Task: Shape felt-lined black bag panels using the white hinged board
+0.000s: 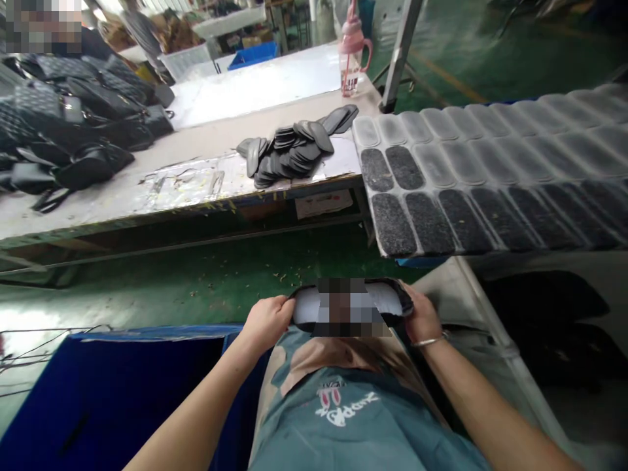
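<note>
Left hand [269, 318] pinches one end of the black-rimmed oblong piece [308, 306], right hand [422, 315] grips the other; piece is above the lap, well apart from the tabletop [206, 137]. Risk: uneven pull could warp it; a loose pinch could drop it. Count: one held piece, one pink-lidded bottle [351, 62], three rows of rounded panels [456, 163]. Gray oval pads [294, 154] and handbags [83, 114] overlap, can't count.
</note>
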A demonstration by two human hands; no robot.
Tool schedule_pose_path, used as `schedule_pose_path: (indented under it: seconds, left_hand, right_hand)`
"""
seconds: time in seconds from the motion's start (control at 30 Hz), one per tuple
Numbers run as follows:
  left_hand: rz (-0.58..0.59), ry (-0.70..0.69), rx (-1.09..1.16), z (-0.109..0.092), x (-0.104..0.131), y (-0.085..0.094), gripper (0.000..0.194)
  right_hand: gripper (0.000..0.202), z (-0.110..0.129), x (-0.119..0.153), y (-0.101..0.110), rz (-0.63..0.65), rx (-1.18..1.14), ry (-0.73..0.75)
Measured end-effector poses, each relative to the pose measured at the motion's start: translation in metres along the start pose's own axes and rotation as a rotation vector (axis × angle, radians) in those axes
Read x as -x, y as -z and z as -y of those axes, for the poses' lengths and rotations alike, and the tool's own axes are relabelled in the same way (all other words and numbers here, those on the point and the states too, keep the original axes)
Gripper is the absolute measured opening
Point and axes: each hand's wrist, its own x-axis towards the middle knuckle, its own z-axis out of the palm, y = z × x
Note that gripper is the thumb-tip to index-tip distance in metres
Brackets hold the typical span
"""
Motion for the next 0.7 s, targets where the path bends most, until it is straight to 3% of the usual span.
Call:
schedule_pose_path:
  seconds: [0.17,0.33,0.47,0.7]
  left_hand:
    - [0.054,-0.019,-0.134,-0.002,0.002,0.012,0.045]
    - [0.081,-0.047,-0.142,-0.001,0.000,0.008,0.044]
    - [0.123,-0.059,-0.111,0.003,0.000,0.008,0.043]
    - [0.140,-0.078,-0.116,0.001,0.001,0.010,0.041]
  right_hand:
    - [0.045,0.045,0.007,0.027,0.046,0.037,-0.134]
    - [0.046,0.075,0.002,0.033,0.280,0.678,0.000]
    - [0.047,0.086,0.005,0.032,0.442,1.026,-0.110]
    - [0.045,0.079,0.014,0.034,0.418,1.001,-0.025]
